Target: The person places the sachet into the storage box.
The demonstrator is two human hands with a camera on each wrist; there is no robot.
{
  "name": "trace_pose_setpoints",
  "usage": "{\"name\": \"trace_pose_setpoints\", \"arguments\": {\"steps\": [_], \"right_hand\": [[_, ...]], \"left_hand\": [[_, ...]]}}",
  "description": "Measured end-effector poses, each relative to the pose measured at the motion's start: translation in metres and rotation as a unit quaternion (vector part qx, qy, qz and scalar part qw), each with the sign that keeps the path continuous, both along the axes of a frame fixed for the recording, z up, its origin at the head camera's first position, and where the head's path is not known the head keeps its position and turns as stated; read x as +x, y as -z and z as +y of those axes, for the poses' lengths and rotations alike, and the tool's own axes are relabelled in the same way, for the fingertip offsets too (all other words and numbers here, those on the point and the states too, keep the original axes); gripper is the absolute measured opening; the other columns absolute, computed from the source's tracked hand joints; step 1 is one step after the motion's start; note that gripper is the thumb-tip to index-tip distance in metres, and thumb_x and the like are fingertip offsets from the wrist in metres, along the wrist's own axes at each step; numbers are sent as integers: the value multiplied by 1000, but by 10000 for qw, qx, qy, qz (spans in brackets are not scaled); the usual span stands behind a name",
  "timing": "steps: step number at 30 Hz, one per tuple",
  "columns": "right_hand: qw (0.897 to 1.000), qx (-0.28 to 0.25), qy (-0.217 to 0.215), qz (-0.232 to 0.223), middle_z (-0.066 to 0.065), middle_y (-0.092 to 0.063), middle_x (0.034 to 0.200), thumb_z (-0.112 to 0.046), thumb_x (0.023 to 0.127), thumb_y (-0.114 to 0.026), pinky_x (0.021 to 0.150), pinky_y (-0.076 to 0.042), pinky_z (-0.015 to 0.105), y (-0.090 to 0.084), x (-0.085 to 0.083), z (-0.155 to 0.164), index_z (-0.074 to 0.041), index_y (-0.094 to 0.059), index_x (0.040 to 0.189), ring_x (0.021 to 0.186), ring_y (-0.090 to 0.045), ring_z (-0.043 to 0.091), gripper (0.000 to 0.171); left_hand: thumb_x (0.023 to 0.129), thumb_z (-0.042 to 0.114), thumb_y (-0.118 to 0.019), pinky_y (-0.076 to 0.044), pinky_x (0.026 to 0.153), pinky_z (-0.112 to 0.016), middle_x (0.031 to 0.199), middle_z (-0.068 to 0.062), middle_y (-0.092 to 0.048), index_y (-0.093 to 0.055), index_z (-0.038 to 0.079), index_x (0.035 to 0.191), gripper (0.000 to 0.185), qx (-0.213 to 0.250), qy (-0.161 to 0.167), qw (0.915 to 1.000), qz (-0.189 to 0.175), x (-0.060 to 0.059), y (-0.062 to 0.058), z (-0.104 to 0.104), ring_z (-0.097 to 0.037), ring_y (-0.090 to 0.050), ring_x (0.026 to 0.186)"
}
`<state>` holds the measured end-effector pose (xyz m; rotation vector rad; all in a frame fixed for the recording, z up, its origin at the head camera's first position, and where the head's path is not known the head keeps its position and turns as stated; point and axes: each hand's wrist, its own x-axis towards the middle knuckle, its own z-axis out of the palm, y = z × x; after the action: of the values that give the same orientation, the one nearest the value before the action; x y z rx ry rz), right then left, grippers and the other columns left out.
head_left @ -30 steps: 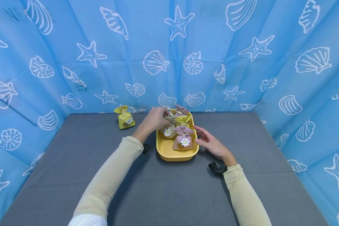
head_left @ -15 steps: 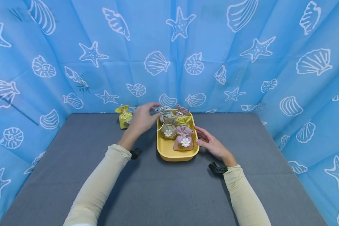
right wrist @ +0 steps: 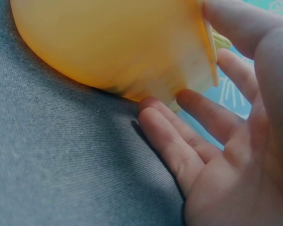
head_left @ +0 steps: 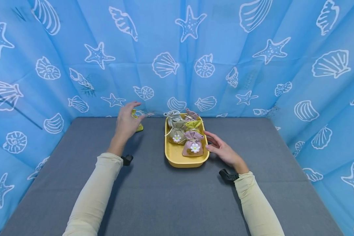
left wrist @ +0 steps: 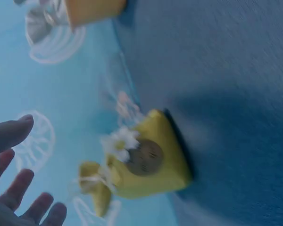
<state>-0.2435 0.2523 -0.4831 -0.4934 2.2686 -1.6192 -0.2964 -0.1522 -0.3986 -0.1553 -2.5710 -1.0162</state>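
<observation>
A yellow drawstring pouch (left wrist: 172, 167) with a white flower and a round brown label stands on the table near the curtain. My left hand (head_left: 127, 122) is over it with fingers spread and nothing between them, hiding most of the pouch in the head view. In the left wrist view, the fingers are a short way from its tied neck. My right hand (head_left: 222, 151) rests its fingertips against the right side of a yellow tub (head_left: 174, 155). Inside the tub are several small pouches, among them a beige pouch (head_left: 174, 131) and a pink pouch (head_left: 188, 151).
Also in the tub are a yellow pouch (head_left: 194, 124), a mauve pouch (head_left: 191, 114) at the back and a grey pouch (head_left: 171, 113). A grey cloth (head_left: 177, 200) covers the table. Behind it hangs a blue curtain (head_left: 177, 88) with white shells and starfish.
My left hand has let go of the grey pouch at the tub's back left and moved left to the yellow pouch. My right hand has stayed at the tub's side.
</observation>
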Motion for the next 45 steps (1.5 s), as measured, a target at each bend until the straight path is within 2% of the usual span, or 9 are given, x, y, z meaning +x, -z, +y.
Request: {"name": "trace_pose_setpoints", "arguments": {"steps": [3, 7, 12, 17, 22, 26, 30, 37, 45], "right_hand": [[10000, -4, -6, 3, 18, -22, 169, -25, 106, -55, 120, -31, 62, 0, 0, 0, -22, -21, 164, 154, -28, 42, 67], [10000, -19, -13, 13, 18, -23, 169, -26, 106, -56, 119, -32, 62, -1, 0, 1, -22, -21, 164, 153, -29, 43, 67], [9999, -125, -42, -37, 18, -22, 169, -26, 106, -56, 119, -33, 60, -1, 1, 0, -21, -21, 164, 153, -29, 43, 68], [9999, -140, -45, -82, 18, -21, 170, -26, 106, -56, 119, -33, 61, -1, 1, 0, -21, -20, 164, 153, -28, 43, 68], [10000, -30, 8, -55, 18, -21, 170, -27, 106, -55, 119, -34, 62, -2, 1, 0, -21, -20, 164, 153, -29, 44, 68], [10000, -32, -9, -27, 18, -21, 170, -27, 106, -55, 118, -34, 62, -1, 1, 0, -21, -21, 164, 152, -30, 44, 67], [10000, -58, -50, -28, 19, -21, 170, -27, 106, -55, 118, -34, 61, -1, 0, 0, -21, -21, 164, 153, -29, 44, 68], [9999, -87, -37, -47, 19, -22, 169, -27, 106, -55, 117, -36, 60, 0, 1, 1, -21, -21, 164, 151, -32, 44, 67], [9999, -102, -43, -23, 19, -20, 170, -26, 107, -55, 118, -34, 62, 1, 1, 2, -21, -20, 164, 153, -28, 44, 67]], "left_hand": [[93, 20, -76, -30, 120, -61, 164, -8, -38, -54, 16, 147, 58, 67, -204, 9994, -278, -4, 6, -11, -37, -29, 153], [93, 21, -76, -29, 121, -62, 165, -11, -33, -50, 15, 150, 63, 535, -355, 9967, -493, -9, 14, -20, -37, -26, 154], [93, 25, -75, -31, 120, -61, 165, -14, -29, -37, 18, 157, 75, 1213, -502, 9865, -977, -15, 23, -27, -38, -28, 153], [93, 29, -75, -31, 121, -61, 169, -15, -20, -23, 19, 163, 87, 1403, -780, 9767, -1428, -18, 26, -30, -40, -26, 154], [94, 29, -74, -38, 117, -58, 168, -16, -27, -17, 18, 164, 90, 1566, -757, 9704, -1674, -18, 25, -31, -40, -36, 150], [94, 29, -73, -42, 114, -58, 162, -20, -37, -23, 18, 162, 85, 1440, -830, 9703, -1758, -16, 26, -30, -40, -40, 147], [95, 30, -72, -45, 111, -58, 159, -19, -41, -33, 17, 159, 76, 1300, -921, 9696, -1858, -14, 28, -29, -39, -41, 146], [95, 29, -74, -57, 94, -51, 136, -19, -63, -56, 7, 144, 57, 927, -979, 9755, -1740, -11, 27, -28, -37, -63, 120], [95, 36, -73, -60, 80, -43, 131, -18, -67, -58, 6, 141, 56, 620, -765, 9800, -1732, -7, 14, -24, -34, -68, 110]]}}
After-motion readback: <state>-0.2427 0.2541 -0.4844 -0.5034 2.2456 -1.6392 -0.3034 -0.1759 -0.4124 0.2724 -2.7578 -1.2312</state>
